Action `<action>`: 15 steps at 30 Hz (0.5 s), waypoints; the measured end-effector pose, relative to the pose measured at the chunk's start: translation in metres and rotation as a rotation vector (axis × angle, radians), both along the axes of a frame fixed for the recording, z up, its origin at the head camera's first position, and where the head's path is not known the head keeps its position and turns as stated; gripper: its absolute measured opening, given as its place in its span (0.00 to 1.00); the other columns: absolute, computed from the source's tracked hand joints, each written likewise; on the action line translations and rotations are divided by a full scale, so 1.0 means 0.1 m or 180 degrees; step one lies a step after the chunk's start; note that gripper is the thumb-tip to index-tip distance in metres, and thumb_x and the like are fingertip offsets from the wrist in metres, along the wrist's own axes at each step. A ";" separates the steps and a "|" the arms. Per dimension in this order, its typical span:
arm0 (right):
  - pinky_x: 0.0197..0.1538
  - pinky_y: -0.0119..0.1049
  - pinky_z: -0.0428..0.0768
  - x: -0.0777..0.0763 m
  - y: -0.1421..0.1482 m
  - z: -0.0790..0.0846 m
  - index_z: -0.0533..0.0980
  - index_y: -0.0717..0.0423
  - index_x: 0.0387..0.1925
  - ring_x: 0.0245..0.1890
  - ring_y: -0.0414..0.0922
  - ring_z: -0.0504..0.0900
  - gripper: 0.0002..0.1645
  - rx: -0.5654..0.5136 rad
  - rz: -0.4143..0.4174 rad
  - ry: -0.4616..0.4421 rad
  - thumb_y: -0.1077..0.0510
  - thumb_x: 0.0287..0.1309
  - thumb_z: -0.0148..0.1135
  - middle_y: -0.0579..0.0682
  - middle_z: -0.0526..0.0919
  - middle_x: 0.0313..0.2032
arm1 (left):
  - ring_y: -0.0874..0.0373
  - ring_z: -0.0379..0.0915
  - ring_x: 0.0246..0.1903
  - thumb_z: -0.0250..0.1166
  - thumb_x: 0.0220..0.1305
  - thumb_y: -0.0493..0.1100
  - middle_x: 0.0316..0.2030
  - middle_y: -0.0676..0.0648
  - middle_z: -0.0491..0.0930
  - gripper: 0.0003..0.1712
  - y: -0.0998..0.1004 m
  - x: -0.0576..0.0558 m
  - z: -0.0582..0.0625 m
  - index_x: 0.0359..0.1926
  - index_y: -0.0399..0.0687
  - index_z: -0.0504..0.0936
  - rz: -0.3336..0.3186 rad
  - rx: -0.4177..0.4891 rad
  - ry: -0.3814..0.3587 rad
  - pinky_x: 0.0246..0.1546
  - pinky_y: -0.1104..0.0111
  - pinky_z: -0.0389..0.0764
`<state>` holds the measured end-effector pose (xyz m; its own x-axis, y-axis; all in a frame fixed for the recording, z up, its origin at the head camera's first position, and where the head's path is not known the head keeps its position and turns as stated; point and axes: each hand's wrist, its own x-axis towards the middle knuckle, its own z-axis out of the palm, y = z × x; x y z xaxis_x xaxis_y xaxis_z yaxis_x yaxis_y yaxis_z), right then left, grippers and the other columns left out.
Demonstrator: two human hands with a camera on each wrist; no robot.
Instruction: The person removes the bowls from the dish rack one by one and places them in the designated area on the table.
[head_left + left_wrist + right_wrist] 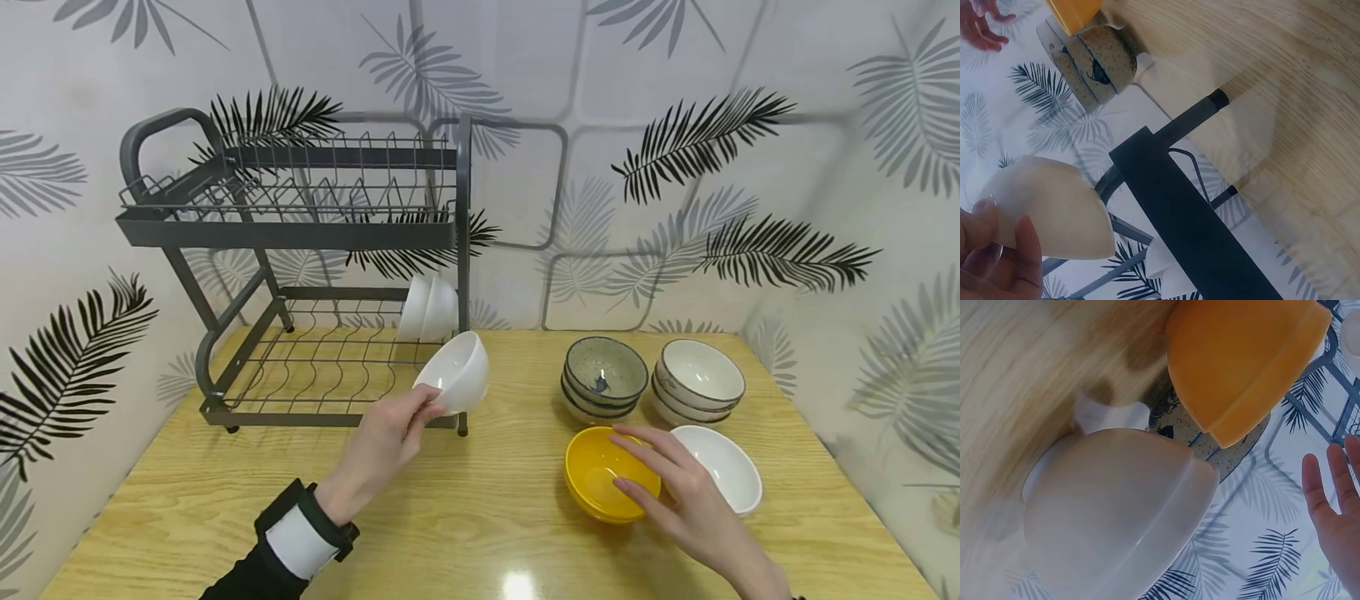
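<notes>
My left hand [386, 446] pinches a white bowl [463, 379] by its rim between thumb and fingers. That bowl is tilted on its side, in front of the right end of a grey two-tier dish rack [300, 236]. In the left wrist view, thumb and finger of the left hand [1007, 265] grip the bowl's [1063, 206] edge. My right hand [693, 496] hovers over a yellow bowl [592, 483], fingers spread and loosely bent. From the right wrist, this hand [1340, 528] looks apart from the yellow bowl [1241, 356].
Two white bowls [437, 308] stand on edge in the rack's lower tier, at its right end. Behind the yellow bowl are stacked speckled grey bowls [606, 375] and stacked dark-rimmed white bowls [701, 375]. Another white bowl [731, 471] sits beside the right hand. A patterned wall [517, 275] backs the table.
</notes>
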<state>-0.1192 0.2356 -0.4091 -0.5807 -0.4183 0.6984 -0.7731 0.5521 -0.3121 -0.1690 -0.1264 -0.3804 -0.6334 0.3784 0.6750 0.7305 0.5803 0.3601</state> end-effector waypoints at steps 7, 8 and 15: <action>0.71 0.20 0.65 -0.03 -0.08 0.01 0.77 0.60 0.61 0.63 0.39 0.74 0.27 -0.0099 0.0144 0.0117 0.55 0.63 0.69 0.58 0.79 0.59 | 0.60 0.83 0.29 0.68 0.62 0.33 0.31 0.46 0.87 0.06 0.08 0.06 -0.05 0.39 0.40 0.81 -0.0071 -0.0307 0.0169 0.30 0.69 0.86; 0.71 0.21 0.65 -0.04 -0.09 0.01 0.77 0.60 0.61 0.64 0.39 0.74 0.26 -0.0115 0.0166 0.0155 0.52 0.65 0.66 0.59 0.80 0.59 | 0.60 0.83 0.28 0.68 0.62 0.33 0.31 0.47 0.87 0.06 0.09 0.07 -0.05 0.39 0.41 0.81 -0.0088 -0.0346 0.0194 0.29 0.69 0.85; 0.73 0.23 0.65 -0.11 -0.21 0.02 0.77 0.62 0.60 0.66 0.42 0.74 0.29 -0.0183 0.0311 0.0360 0.44 0.71 0.57 0.60 0.79 0.59 | 0.57 0.86 0.32 0.68 0.63 0.33 0.34 0.47 0.88 0.08 0.18 0.14 -0.06 0.42 0.41 0.81 -0.0209 -0.0587 0.0258 0.33 0.68 0.87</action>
<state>-0.1300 0.2149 -0.4068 -0.4556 -0.4262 0.7815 -0.8542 0.4564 -0.2490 -0.1555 -0.1084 -0.3859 -0.5496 0.5391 0.6382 0.7913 0.5810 0.1906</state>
